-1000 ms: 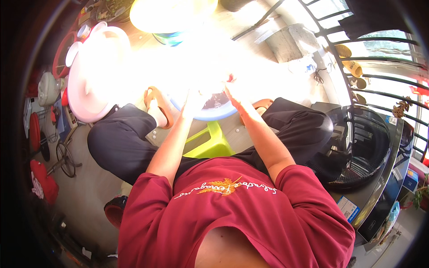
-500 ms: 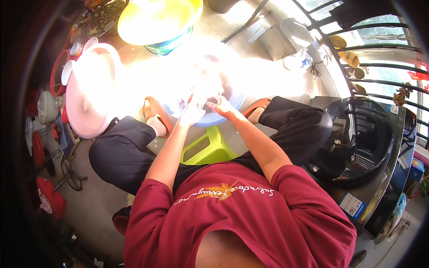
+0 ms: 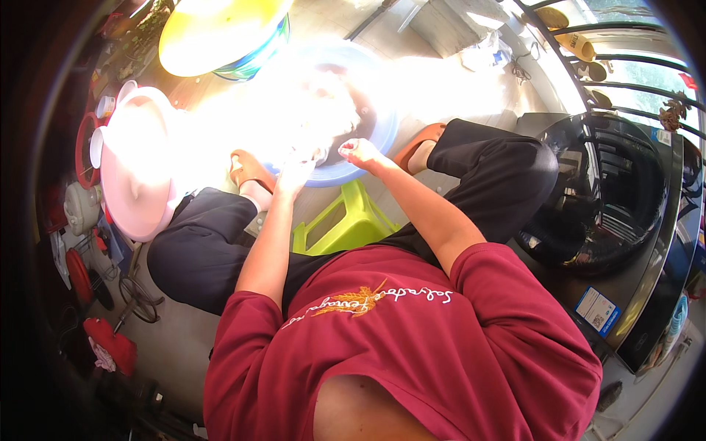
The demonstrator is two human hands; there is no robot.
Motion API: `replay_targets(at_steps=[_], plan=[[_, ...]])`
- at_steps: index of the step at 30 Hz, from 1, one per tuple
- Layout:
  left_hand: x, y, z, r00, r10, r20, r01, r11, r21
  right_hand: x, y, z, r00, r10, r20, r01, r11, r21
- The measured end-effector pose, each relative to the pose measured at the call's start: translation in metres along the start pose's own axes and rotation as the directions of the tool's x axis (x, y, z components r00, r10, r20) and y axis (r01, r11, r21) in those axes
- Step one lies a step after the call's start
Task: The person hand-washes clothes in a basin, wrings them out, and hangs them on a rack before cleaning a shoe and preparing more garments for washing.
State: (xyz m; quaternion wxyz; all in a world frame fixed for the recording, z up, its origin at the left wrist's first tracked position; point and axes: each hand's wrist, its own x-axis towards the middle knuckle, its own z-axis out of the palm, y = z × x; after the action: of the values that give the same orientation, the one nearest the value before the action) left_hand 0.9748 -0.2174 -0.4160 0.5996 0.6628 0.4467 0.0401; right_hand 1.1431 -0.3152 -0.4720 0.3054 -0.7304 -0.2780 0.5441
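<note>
A light blue basin (image 3: 387,132) stands on the floor between my feet, and strong sunlight bleaches much of it. Pale, crumpled-looking stuff (image 3: 340,110) lies in it beside a darker area; its kind is lost in the glare. At the basin's near left rim is my left hand (image 3: 296,173), its fingers washed out by light, close to a whitish bit of that stuff. My right hand (image 3: 362,153) is over the near right rim, fingers curled together; anything inside them is hidden.
A lime green stool (image 3: 346,220) is between my legs. To the left leans a pink basin (image 3: 136,209); a yellow basin (image 3: 220,37) rests on a blue-green tub (image 3: 254,62) at the far left. On the right sits a large glossy black rounded object (image 3: 596,191), beside a barred window.
My right hand has curled its fingers and drawn slightly apart from the left. The left hand has shifted a little leftward. The whole view has tilted, moving the surroundings somewhat.
</note>
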Motion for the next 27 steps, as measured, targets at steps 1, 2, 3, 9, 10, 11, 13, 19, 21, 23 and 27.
replay_targets(at_steps=[1,2,3,9,10,11,13,19,21,23,27], plan=[[-0.006,0.012,-0.001,0.999,-0.042,-0.02,0.042,0.999,-0.009,-0.001,-0.004,0.0,1.0,0.012,0.024,-0.012,0.999,-0.034],[-0.004,0.01,0.0,0.999,-0.046,-0.008,0.046,0.998,-0.036,-0.004,-0.01,-0.003,0.999,0.032,0.042,-0.029,0.997,-0.066],[-0.002,0.005,-0.001,0.999,-0.05,0.006,0.051,0.997,-0.064,-0.005,-0.011,-0.005,0.997,0.052,0.06,-0.046,0.994,-0.098],[0.036,-0.08,0.002,0.998,0.055,0.044,-0.044,0.975,-0.216,-0.004,0.002,0.002,0.997,0.072,-0.01,-0.072,0.997,-0.022],[0.039,-0.085,0.004,0.998,0.052,0.042,-0.042,0.975,-0.218,-0.005,0.005,0.001,0.997,0.078,-0.015,-0.078,0.997,-0.027],[0.042,-0.082,0.005,0.998,0.052,0.035,-0.043,0.975,-0.219,-0.006,0.004,-0.002,0.997,0.079,-0.021,-0.08,0.996,-0.035],[0.044,-0.078,0.006,0.999,0.046,0.014,-0.042,0.975,-0.216,-0.008,0.007,-0.005,0.996,0.084,-0.033,-0.085,0.996,-0.038],[0.052,-0.072,-0.006,0.977,0.051,-0.209,-0.096,0.973,-0.21,-0.019,-0.007,-0.025,0.988,0.151,0.027,-0.151,0.988,-0.016],[0.052,-0.075,-0.015,0.945,0.043,-0.324,-0.109,0.976,-0.187,-0.028,-0.018,-0.037,0.975,0.22,0.013,-0.22,0.973,0.062],[0.042,-0.085,-0.028,0.909,0.02,-0.416,-0.088,0.985,-0.145,-0.027,-0.015,-0.044,0.972,0.227,-0.069,-0.212,0.962,0.173],[0.032,-0.106,-0.059,0.861,-0.054,-0.506,-0.003,0.994,-0.11,0.05,0.076,-0.064,0.873,0.106,-0.477,0.036,0.96,0.279]])
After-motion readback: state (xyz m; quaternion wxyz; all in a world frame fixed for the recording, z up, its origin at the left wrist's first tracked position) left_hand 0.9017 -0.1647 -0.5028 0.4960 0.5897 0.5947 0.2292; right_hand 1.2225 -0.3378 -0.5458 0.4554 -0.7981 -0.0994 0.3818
